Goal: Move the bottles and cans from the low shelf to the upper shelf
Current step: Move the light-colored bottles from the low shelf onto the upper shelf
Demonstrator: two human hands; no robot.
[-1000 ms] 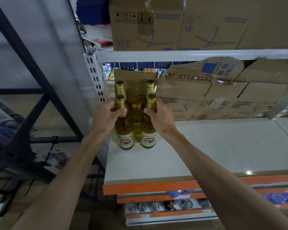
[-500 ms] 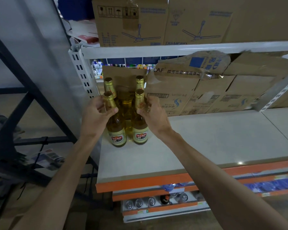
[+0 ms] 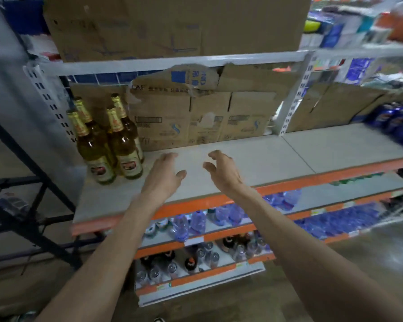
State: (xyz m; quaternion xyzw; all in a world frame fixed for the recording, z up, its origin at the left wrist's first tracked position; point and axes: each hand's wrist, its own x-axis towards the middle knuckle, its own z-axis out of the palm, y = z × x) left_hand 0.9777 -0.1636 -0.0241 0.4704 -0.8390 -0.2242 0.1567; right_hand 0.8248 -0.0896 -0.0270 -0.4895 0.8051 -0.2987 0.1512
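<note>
Several amber glass bottles (image 3: 123, 145) with gold foil necks stand upright in a tight group at the left end of the grey upper shelf (image 3: 265, 163). My left hand (image 3: 164, 176) hovers over the shelf just right of them, fingers spread, holding nothing. My right hand (image 3: 223, 173) is beside it, further right, fingers curled apart and empty. Far below, the low shelf (image 3: 196, 275) holds dark bottles and cans (image 3: 203, 256), seen from above.
Flattened cardboard boxes (image 3: 196, 119) line the back of the upper shelf. Plastic water bottles (image 3: 196, 221) fill the middle shelf. Blue packs (image 3: 396, 119) sit at the upper shelf's far right. A black metal rack (image 3: 21, 205) stands to the left.
Both hands have let go of the two front bottles and drawn back to the right. The bottles stay standing on the shelf. The view has swung right and down.
</note>
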